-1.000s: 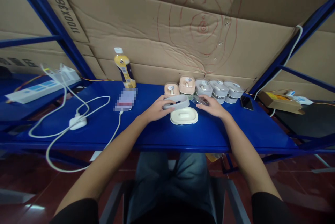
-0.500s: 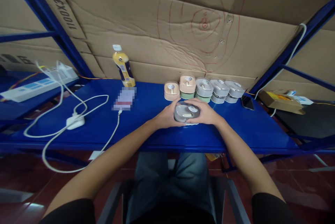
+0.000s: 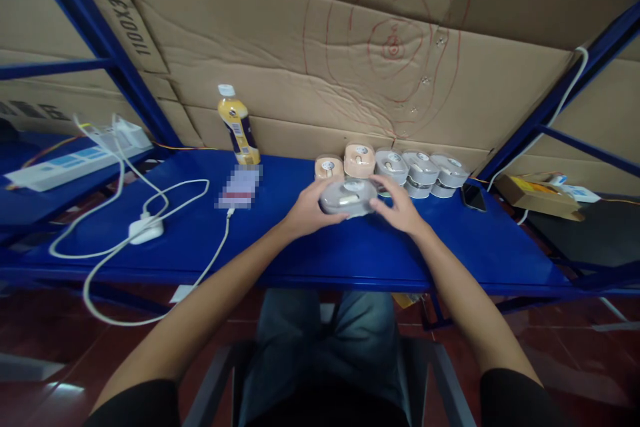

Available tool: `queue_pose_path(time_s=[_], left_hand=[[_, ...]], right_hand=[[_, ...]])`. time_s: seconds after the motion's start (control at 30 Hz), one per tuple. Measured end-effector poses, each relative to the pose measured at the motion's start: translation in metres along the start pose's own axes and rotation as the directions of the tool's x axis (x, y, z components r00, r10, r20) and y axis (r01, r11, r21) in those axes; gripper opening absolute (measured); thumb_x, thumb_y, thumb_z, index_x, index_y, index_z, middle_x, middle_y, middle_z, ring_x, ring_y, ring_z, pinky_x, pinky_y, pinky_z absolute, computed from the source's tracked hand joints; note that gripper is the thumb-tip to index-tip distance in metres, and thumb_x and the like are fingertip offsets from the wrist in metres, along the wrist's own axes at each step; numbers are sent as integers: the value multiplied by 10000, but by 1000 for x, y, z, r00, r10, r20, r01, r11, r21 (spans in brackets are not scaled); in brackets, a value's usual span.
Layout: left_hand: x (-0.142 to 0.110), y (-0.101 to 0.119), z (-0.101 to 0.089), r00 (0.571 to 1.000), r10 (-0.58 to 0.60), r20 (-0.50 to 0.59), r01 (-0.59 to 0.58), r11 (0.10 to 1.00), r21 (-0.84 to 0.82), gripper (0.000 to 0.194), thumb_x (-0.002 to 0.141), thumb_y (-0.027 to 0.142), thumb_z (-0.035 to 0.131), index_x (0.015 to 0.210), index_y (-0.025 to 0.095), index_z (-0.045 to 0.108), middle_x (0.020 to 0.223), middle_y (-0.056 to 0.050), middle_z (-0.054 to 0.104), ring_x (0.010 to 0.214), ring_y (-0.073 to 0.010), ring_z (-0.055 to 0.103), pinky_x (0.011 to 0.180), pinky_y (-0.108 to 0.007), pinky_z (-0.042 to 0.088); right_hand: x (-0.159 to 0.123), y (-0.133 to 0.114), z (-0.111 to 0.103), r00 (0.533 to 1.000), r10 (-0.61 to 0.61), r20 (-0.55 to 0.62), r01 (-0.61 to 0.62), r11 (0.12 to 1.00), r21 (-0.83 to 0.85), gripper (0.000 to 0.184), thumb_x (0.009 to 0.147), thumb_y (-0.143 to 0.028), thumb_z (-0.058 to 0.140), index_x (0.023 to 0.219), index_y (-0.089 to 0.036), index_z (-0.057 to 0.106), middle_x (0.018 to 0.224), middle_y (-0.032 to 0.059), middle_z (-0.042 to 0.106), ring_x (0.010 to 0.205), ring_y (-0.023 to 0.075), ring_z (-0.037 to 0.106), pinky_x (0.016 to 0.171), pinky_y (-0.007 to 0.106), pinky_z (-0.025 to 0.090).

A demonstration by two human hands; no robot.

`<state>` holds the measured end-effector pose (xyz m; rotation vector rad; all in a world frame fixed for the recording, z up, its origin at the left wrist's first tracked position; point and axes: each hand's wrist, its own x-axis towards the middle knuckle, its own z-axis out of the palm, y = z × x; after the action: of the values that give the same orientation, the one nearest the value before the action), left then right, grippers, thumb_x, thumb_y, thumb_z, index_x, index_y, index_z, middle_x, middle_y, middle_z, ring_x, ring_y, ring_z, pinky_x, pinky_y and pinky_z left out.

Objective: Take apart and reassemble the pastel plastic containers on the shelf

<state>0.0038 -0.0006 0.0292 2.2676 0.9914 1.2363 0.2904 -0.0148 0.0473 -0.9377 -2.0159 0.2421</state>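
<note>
A grey, rounded plastic box with a clear lid, a round sticker and a pale clasp-like strip sits between my hands, held just above the blue tabletop. My left hand wraps its left end, thumb along the near side. At the right end, my right hand touches it with thumb and fingers in a looser grip. Behind it stands a row of similar boxes: a peach box, a second peach box on top of a box hidden behind the held one, and several stacked grey boxes.
Left on the blue table stand a yellow drink bottle, a blurred-out phone-like item on a cable, and a white charger. On the right lie a dark phone and an open carton. Cardboard backs the table.
Both hands have carried the grey box slightly left and away from me, toward the row. My right hand has loosened and spread from around its end.
</note>
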Motion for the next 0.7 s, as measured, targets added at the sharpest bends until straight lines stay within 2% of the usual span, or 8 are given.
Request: queue_pose_path(time_s=[0.07,0.1,0.17,0.27,0.37,0.57,0.63,0.7], left_hand=[[11,-2,-7,974,-97,-204,111,992,56,921,783,518,942,1564,185,582,1548,-193,667,1480,-424,610,1300,-589,441],[19,-4,-9,941,-155,-301,185,980,74,938,791,516,939,1577,172,561,1546,-211,653,1491,-438,591,1302,-599,429],[38,-9,-10,859,-258,-442,325,942,81,996,809,513,929,1621,139,491,1559,-256,602,1529,-470,531,1308,-614,403],[67,-18,-1,805,-344,-483,441,892,100,1062,838,493,909,1667,81,390,1545,-304,559,1556,-509,467,1302,-633,376],[87,-19,14,781,-428,-455,532,837,126,1046,893,451,857,1691,40,319,1540,-332,527,1540,-523,466,1289,-635,371],[91,-18,36,800,-477,-364,570,794,212,989,976,522,737,1698,11,295,1555,-364,522,1513,-515,496,1273,-624,381],[88,-23,34,828,-435,-353,517,836,183,912,986,559,700,1672,53,376,1531,-347,571,1498,-520,521,1259,-660,386],[85,-30,30,855,-393,-338,452,885,114,831,991,596,674,1633,111,463,1513,-319,621,1486,-518,553,1251,-687,392]], right_hand=[[4,8,-14,964,32,-265,-50,997,-63,483,1100,-617,524,1350,-253,719,1297,137,757,1210,327,718,1102,563,575],[5,16,-23,915,46,-401,-96,990,-105,455,1116,-580,482,1282,-236,730,1246,140,758,1192,325,715,1099,565,568],[7,39,-43,761,64,-645,-234,955,-181,434,1107,-544,443,1158,-215,722,1163,148,735,1156,335,700,1092,587,554],[3,83,-71,506,125,-853,-492,854,-167,390,1078,-504,424,1126,-208,673,1198,178,689,1224,367,663,1128,627,517],[-4,123,-90,370,199,-907,-649,754,-100,387,1065,-490,430,1194,-196,645,1315,223,672,1360,397,616,1215,656,444],[-16,167,-116,293,391,-872,-685,723,94,538,1063,-509,397,1394,-141,610,1540,230,644,1527,367,560,1315,597,373],[-19,175,-125,324,429,-843,-638,757,140,598,1067,-574,361,1405,-151,614,1540,212,647,1530,362,558,1321,606,366],[-21,181,-133,442,415,-795,-564,818,113,668,1071,-637,305,1354,-138,647,1470,224,679,1488,361,583,1301,598,394]])
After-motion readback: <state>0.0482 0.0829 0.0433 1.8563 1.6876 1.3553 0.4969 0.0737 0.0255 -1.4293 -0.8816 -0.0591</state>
